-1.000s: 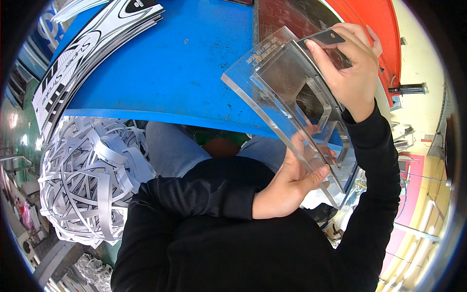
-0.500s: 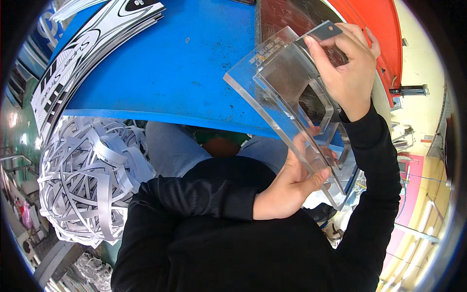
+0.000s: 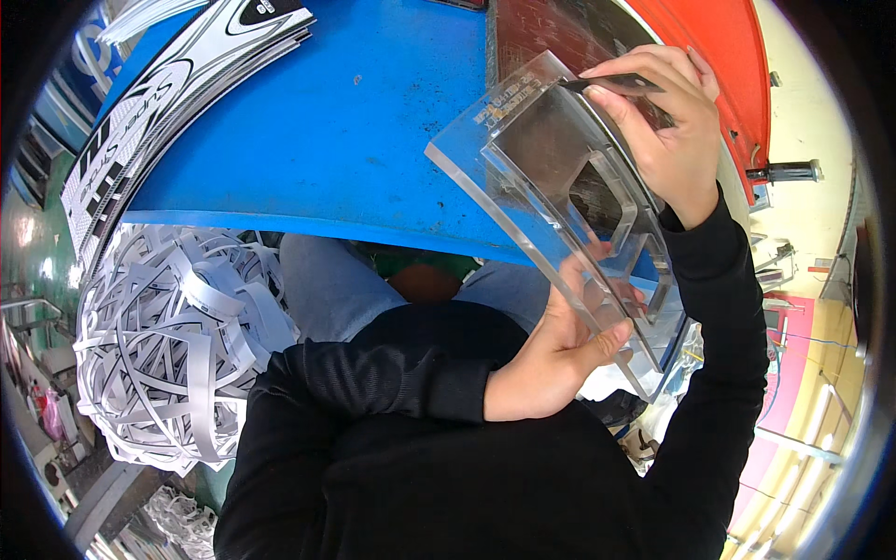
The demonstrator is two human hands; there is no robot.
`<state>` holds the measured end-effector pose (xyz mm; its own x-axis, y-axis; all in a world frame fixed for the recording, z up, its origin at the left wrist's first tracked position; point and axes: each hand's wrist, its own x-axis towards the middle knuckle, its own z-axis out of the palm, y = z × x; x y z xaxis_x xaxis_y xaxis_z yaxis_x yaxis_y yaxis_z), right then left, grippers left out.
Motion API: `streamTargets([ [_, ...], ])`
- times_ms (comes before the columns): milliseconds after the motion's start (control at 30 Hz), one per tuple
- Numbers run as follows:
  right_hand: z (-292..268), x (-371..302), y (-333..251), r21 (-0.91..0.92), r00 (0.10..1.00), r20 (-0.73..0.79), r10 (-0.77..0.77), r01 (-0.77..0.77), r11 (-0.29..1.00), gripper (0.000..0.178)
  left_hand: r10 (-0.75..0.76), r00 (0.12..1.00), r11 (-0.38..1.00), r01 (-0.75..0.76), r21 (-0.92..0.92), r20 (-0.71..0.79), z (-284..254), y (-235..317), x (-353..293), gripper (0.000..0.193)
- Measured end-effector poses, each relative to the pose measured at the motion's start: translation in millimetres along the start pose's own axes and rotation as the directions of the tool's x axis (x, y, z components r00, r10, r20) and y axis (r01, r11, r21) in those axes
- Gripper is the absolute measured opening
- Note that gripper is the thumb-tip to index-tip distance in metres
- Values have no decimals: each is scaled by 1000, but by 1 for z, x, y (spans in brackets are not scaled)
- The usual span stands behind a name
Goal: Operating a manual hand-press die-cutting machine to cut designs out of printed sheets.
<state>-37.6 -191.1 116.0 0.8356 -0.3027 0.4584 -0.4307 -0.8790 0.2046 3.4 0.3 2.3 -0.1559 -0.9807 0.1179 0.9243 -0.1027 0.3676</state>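
A clear acrylic jig (image 3: 495, 201) with a cut-out opening stands tilted at the right, above my lap and the blue table's edge. My left hand (image 3: 557, 359) is closed around its lower end, thumb on the near face and fingers showing through the clear plastic behind. At the upper end, my right hand (image 3: 674, 135) pinches a thin dark sheet (image 3: 627, 84) between thumb and fingers. That sheet lies along the jig's inner face, and its top edge bends away toward my right hand. Where the sheet runs lower down is hard to make out through the plastic.
A blue table (image 3: 308, 140) lies ahead, with a dark board (image 3: 537, 37) at its right. Stacked white-and-black printed strips (image 3: 149, 107) lie at its left edge. Below them bulges a heap of white strip offcuts (image 3: 187, 345). A red curved panel (image 3: 742, 84) stands at the far right.
My right hand has tipped the dark sheet's top edge over, so it now shows nearly edge-on and bowed. The jig has shifted very slightly; my left hand keeps its hold.
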Motion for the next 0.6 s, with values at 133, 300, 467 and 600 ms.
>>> streamTargets([
  [133, -3, -3, -2, 1, 999, -51, 19, -19, 1000, 8, 6, 1000, 1000, -6, 6, 10, -1, -1, 0, 74],
  [300, 4, -7, 1, -32, 995, -87, 43, -46, 998, 10, -9, 1000, 1000, 9, -17, -1, 1, 1, 0, 75],
  [467, 7, -5, -1, -40, 994, -85, 68, -71, 997, 11, -4, 1000, 1000, 4, -5, 1, 0, -1, 0, 76],
  [600, 11, -5, -5, -63, 990, -121, 67, -75, 995, 13, 6, 1000, 1000, -6, -20, -12, -1, -3, 0, 75],
])
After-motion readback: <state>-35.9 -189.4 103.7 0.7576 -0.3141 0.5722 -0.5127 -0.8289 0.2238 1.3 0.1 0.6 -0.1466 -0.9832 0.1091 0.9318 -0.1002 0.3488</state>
